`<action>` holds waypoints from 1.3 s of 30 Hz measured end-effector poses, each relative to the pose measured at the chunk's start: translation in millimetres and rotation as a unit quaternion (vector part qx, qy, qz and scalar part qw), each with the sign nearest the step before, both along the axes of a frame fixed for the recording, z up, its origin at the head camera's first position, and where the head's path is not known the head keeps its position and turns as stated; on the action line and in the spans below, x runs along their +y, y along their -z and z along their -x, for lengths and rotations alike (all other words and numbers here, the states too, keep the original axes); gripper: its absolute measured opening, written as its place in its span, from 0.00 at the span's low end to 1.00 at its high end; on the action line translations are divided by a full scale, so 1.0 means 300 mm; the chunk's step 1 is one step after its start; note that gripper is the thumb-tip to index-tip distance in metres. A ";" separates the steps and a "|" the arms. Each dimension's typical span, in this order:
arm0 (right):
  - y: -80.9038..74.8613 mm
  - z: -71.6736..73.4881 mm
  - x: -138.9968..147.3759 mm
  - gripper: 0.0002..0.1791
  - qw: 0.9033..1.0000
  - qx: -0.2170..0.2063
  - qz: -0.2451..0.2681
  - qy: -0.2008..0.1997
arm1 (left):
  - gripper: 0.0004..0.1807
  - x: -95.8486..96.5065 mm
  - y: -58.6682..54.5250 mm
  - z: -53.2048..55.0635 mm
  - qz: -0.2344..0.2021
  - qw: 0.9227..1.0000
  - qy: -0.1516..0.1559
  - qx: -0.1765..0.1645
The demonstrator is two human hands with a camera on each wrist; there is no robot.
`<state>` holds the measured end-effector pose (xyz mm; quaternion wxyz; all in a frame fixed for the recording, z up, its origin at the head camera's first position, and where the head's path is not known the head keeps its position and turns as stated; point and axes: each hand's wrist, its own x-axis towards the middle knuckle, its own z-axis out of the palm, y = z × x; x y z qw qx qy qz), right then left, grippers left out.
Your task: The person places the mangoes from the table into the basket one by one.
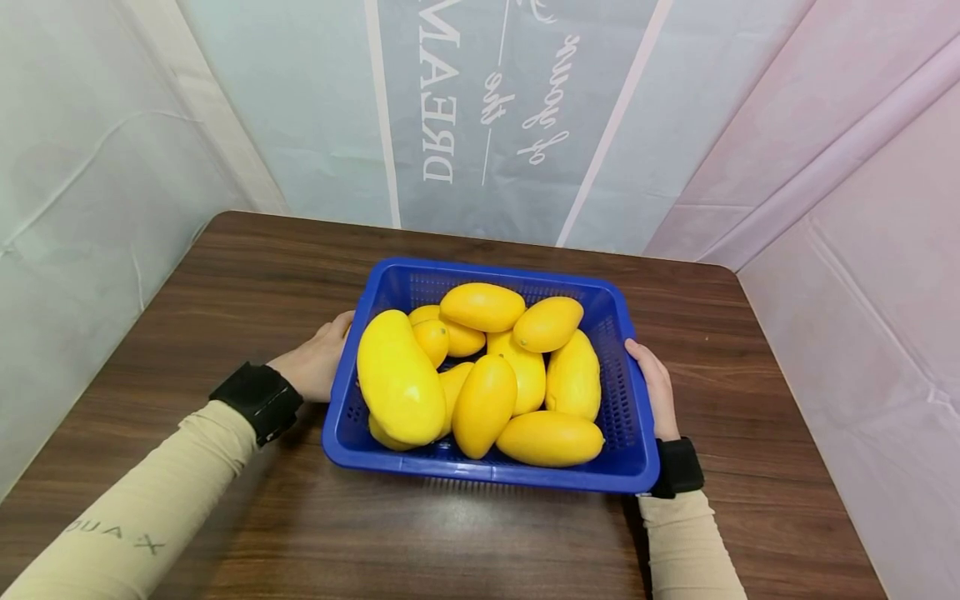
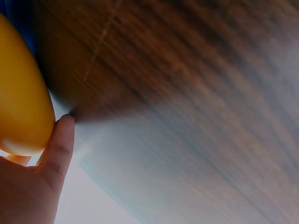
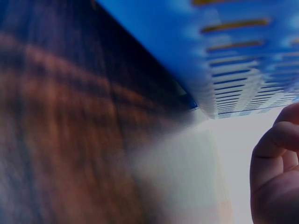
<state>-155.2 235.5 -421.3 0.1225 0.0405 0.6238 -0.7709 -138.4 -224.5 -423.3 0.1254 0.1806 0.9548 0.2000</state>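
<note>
A blue plastic basket (image 1: 487, 473) with slotted walls is on the brown table, filled with several yellow mangoes (image 1: 551, 439). The largest, a bright yellow mango (image 1: 401, 379), lies at its left end. My left hand (image 1: 315, 362) is beside the basket's left wall, its fingertips hidden by the rim. In the left wrist view, its fingers and thumb hold an orange-yellow mango (image 2: 23, 88), which the head view does not show. My right hand (image 1: 654, 383) grips the right rim from outside. The right wrist view shows its curled fingers (image 3: 268, 154) near the slotted wall.
The dark wooden table (image 1: 442, 550) extends around the basket on all sides. Behind its far edge hangs a pale blue and grey curtain (image 1: 480, 200) with mirrored lettering. Light sheeting (image 1: 862, 275) hangs along the sides.
</note>
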 end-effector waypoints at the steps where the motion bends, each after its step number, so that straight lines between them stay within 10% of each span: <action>1: 0.000 0.000 0.000 0.22 1.000 0.001 0.000 0.001 | 0.52 -0.002 0.000 -0.001 0.000 1.000 0.001 0.005; 12: 0.005 0.007 0.005 0.19 1.000 0.001 -0.001 0.003 | 0.52 -0.063 -0.026 0.006 -0.011 0.999 -0.010 0.049; 39: 0.000 0.004 0.002 0.19 1.000 0.002 0.016 -0.001 | 0.50 -0.088 -0.298 0.094 0.001 0.995 -0.026 0.101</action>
